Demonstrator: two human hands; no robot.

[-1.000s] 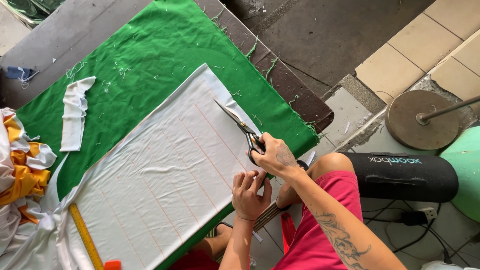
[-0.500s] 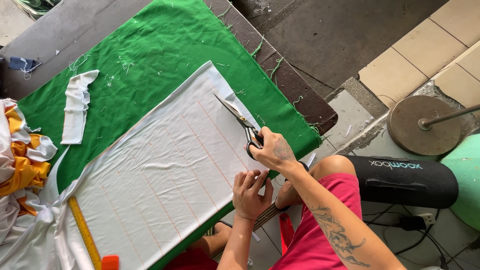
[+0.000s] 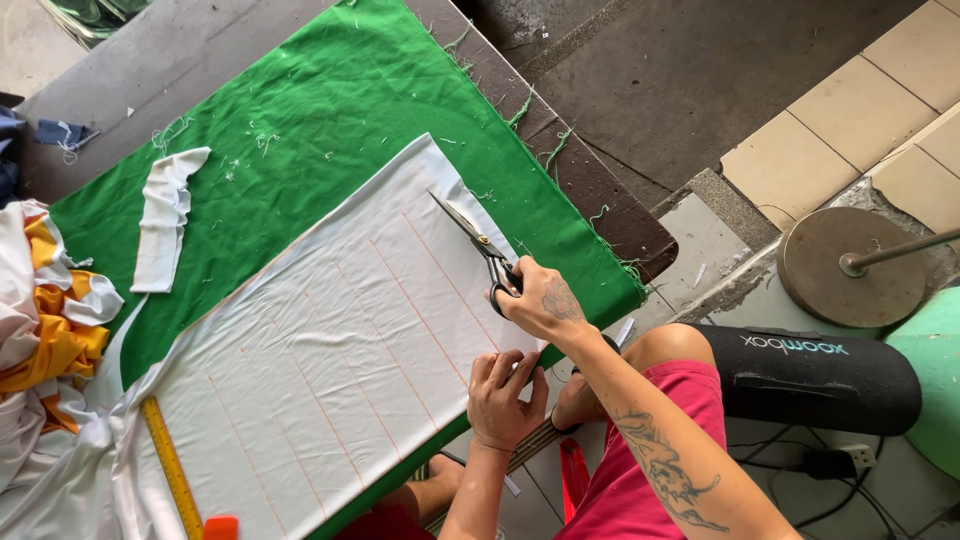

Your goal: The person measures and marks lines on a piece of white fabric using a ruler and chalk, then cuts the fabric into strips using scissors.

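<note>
My right hand (image 3: 540,300) has its fingers closed through the handles of the scissors (image 3: 478,243), blades lying along one of the orange lines ruled on the white fabric (image 3: 320,370), which sits flat on the green cloth (image 3: 300,130) covering the worktop (image 3: 600,205). My left hand (image 3: 503,398) lies just beside the cut with fingers spread flat and pressed on the fabric's near edge, I judge to keep it from sliding. A yellow ruler (image 3: 170,465) lies at the far-left edge.
</note>
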